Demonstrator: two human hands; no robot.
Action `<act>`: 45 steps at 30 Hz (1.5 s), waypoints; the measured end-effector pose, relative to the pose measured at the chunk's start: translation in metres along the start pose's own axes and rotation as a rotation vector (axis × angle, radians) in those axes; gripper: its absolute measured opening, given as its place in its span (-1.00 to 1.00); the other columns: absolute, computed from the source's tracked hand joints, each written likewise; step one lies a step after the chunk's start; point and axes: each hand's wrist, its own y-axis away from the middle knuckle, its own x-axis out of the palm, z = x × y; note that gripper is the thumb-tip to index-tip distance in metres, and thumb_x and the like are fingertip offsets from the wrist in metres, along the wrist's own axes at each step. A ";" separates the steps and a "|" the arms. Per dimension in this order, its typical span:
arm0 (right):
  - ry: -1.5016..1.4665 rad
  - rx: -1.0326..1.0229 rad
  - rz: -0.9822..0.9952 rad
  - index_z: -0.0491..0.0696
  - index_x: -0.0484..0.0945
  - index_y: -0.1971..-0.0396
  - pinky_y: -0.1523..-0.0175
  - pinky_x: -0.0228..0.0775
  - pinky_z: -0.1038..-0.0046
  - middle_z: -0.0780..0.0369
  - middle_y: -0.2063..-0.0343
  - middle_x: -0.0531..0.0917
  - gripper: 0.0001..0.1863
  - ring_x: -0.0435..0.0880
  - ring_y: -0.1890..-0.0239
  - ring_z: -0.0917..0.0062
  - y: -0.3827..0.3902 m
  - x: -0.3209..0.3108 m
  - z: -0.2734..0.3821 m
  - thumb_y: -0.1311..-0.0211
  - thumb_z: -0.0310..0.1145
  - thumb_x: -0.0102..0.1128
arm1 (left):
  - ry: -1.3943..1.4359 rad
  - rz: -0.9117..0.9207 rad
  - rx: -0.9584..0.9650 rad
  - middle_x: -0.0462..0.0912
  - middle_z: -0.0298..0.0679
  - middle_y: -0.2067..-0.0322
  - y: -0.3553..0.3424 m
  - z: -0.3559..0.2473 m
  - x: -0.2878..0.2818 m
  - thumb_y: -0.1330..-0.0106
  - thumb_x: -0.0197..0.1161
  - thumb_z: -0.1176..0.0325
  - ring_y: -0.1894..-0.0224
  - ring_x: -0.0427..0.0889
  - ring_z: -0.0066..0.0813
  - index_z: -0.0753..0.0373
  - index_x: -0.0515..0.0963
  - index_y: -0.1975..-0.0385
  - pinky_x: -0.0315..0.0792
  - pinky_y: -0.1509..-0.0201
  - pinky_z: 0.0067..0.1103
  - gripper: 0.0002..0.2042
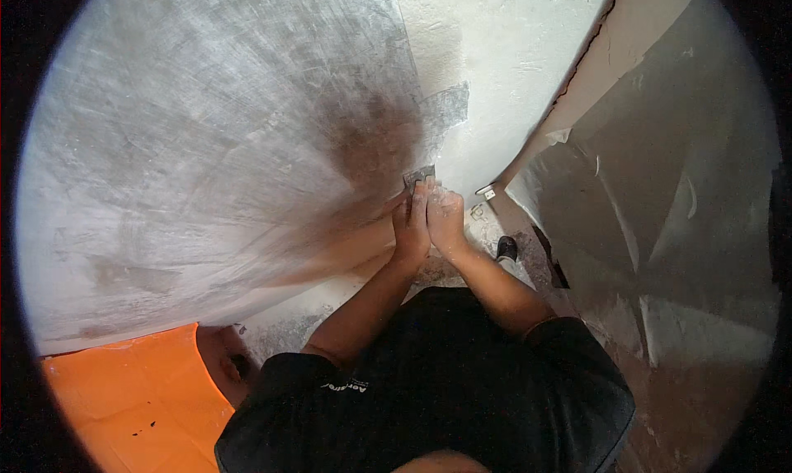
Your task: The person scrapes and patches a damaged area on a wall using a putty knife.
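My left hand (411,221) and my right hand (445,217) press side by side, closed, on a small dark grey rectangular piece (418,173), possibly an abrasive pad or blade; their fingers partly hide it. The piece lies against the large grey, dusty-looking wall surface (206,143), close to its border with a white plastered strip (487,35). Above my hands, a lighter grey rectangular patch (445,110) overlaps that border. Pale dust coats my right hand's knuckles.
An orange sheet (124,399) is at lower left. A crumpled dark grey sheet (660,225) covers the right side. A small white fitting (487,192) sits low beside the white strip. A black shoe (507,248) stands on the stained floor (280,337).
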 end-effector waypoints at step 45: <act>-0.042 -0.026 -0.032 -0.27 0.58 0.52 0.48 0.30 0.39 0.22 0.74 0.50 -0.58 0.38 0.61 0.63 -0.012 -0.023 0.060 -0.52 -0.30 0.04 | 0.387 -0.064 -0.179 0.66 -0.26 0.10 0.005 -0.038 0.034 -0.57 0.08 0.13 0.06 0.58 -0.57 0.38 0.59 0.01 0.45 -0.04 -0.61 -0.62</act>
